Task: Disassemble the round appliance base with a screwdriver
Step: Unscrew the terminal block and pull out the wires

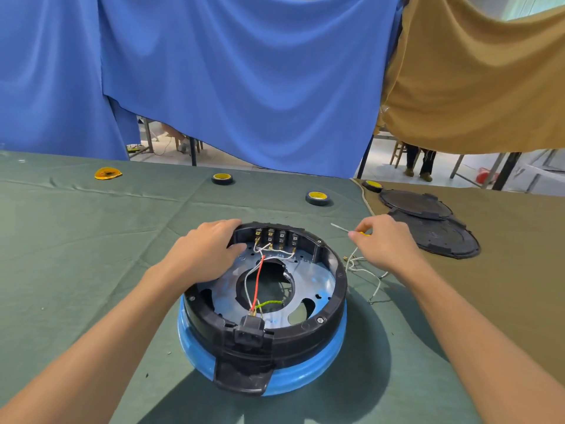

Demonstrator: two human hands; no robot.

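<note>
- The left hand grabs the rim of the round base at 10 o'clock, with fingers curled over the edge.
- The round base sits in the middle of the green cloth, with wires showing inside.
- The right hand pinches a thin screwdriver beside the base, at 2 o'clock.

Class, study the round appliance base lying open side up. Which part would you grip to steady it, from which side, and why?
Grip the round appliance base by its raised black rim, from above at the far left, as the left hand does: the upturned wall lets fingers hook over, while the right hand holds the screwdriver.
</note>
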